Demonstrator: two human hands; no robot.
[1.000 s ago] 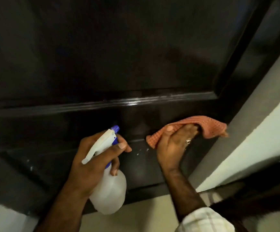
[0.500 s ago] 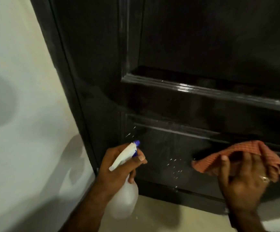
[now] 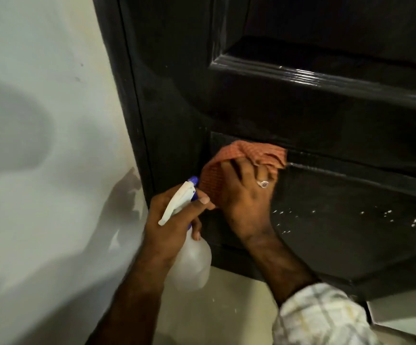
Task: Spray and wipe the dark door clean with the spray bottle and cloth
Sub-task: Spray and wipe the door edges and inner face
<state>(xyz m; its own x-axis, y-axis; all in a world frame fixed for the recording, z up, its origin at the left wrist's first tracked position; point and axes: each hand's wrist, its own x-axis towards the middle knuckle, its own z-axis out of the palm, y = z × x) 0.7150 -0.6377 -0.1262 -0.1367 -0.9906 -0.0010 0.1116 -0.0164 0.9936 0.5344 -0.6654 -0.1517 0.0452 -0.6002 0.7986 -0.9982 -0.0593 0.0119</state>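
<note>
The dark panelled door (image 3: pixel 314 115) fills the upper right of the head view. My right hand (image 3: pixel 246 195) presses an orange checked cloth (image 3: pixel 249 155) flat against the lower panel's left corner. My left hand (image 3: pixel 172 227) grips a white spray bottle (image 3: pixel 189 265) with a blue nozzle, held just left of the right hand, nozzle pointing at the door. White droplets (image 3: pixel 388 220) speckle the lower panel to the right of the cloth.
A pale wall (image 3: pixel 40 145) stands left of the dark door frame (image 3: pixel 132 120). Light floor (image 3: pixel 214 314) lies below the door's bottom edge. A pale ledge (image 3: pixel 406 314) sits at the lower right.
My right hand slid the cloth leftwards along the lower panel, from the right side to the left corner beside the bottle. The view swung left toward the door frame.
</note>
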